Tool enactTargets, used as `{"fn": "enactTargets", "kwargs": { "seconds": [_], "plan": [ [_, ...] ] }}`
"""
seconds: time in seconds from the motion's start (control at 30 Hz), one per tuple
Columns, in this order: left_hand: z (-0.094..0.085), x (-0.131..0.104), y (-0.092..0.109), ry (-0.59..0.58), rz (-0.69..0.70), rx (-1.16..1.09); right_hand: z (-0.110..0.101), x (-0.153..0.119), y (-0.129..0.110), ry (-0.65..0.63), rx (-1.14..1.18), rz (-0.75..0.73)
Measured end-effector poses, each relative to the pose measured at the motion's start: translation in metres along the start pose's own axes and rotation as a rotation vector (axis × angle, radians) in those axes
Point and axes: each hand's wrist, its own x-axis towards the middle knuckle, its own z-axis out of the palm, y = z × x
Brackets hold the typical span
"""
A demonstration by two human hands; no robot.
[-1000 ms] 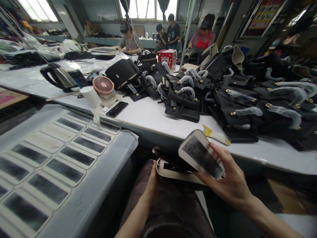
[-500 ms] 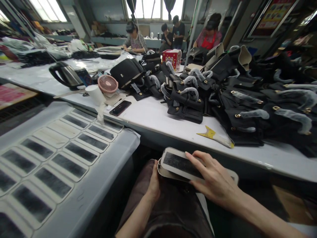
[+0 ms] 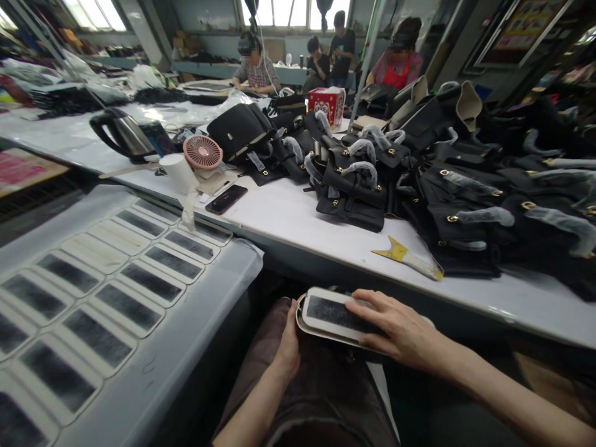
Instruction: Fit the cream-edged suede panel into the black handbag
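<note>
The right hand (image 3: 391,320) holds the panel (image 3: 328,310), fingers spread on top, thumb by the near edge. The panel's long axis runs leftward from it toward the left hand (image 3: 287,347), which grips the pale-rimmed piece (image 3: 321,334) directly beneath.

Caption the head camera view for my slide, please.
Left hand at one end, right hand atop a dark-centred pale panel, before heaped black bags.

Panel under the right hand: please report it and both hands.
Left hand against left end of pale-rimmed piece. Right hand on panel, hiding its right part. Panel lying over the piece, left end in plain view.
</note>
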Motion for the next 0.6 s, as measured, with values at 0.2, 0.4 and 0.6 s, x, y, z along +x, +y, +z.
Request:
{"fn": "enactTargets", "kwargs": {
  "seconds": [0.2,0.4,0.6],
  "plan": [
    [-0.004,0.003,0.0,-0.025,0.03,0.013,0.016,-0.003,0.001,0.012,-0.031,-0.04],
    [0.002,0.002,0.004,-0.065,-0.016,-0.053,0.028,-0.003,-0.004,0.011,-0.071,-0.01],
    [0.002,0.003,0.005,-0.102,-0.048,-0.035,0.034,0.004,-0.012,0.033,0.046,0.001]
  ]
}}
